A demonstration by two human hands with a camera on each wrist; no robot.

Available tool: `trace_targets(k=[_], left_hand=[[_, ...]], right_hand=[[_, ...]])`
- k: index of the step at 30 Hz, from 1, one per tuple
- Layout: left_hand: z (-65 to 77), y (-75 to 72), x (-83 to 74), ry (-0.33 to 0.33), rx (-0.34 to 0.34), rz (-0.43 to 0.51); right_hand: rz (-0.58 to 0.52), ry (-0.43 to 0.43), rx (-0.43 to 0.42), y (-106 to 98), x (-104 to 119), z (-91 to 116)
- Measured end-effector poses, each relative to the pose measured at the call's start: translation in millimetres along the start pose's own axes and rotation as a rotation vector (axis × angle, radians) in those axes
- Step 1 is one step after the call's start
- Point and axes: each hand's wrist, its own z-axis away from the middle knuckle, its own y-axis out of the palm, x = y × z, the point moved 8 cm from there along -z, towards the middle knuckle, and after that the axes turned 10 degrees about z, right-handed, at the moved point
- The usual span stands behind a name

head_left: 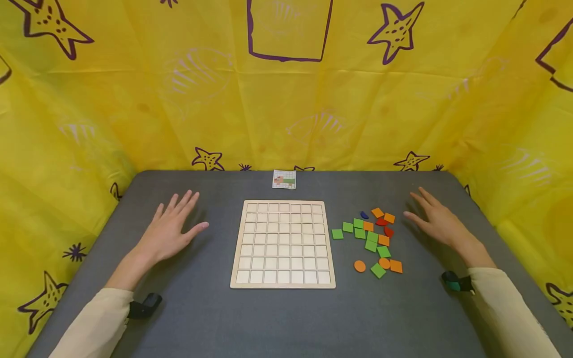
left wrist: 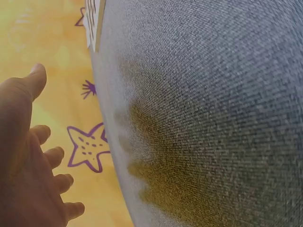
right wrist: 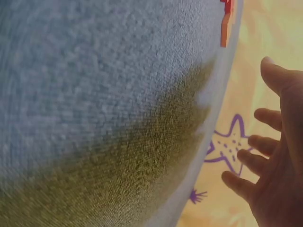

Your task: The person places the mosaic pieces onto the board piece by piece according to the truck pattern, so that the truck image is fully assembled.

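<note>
My left hand (head_left: 172, 228) is held above the table left of a wooden grid board (head_left: 284, 237), its fingers spread and nothing in it. The left wrist view shows that hand (left wrist: 23, 156) clear of the cloth, with its shadow below. On the other side, my right hand (head_left: 440, 223) hovers with extended fingers, right of a loose group of flat pieces. Among these are several green squares (head_left: 378, 270), orange squares (head_left: 396, 266), orange circles (head_left: 359, 266), red rounded pieces (head_left: 388, 231) and a dark blue piece (head_left: 364, 215). No pieces lie in the board's cells.
Behind the board lies a small printed card (head_left: 284, 179) with a coloured grid picture. Grey cloth covers the table (head_left: 286, 323). A yellow curtain (head_left: 268, 109) with sea-creature drawings hangs along the back and sides. Dark straps (head_left: 145, 306) are on both wrists.
</note>
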Motion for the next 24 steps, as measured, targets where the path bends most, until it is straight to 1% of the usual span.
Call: trace_targets(k=[8, 15, 20, 24], left_hand=[[0.4, 2.5, -5.6, 0.008, 0.013, -0.01], [0.8, 5.7, -11.3, 0.002, 0.03, 0.001], [2.9, 7.7, -15.9, 0.013, 0.031, -0.001], [4.2, 10.2, -20.1, 0.024, 0.033, 0.0]], right_hand=[[0.016, -0.011, 0.007, 1, 6, 0], [0.021, -0.021, 0.011, -1, 15, 1], [0.022, -0.023, 0.009, -1, 21, 1], [-0.008, -0.014, 0.007, 0, 24, 1]])
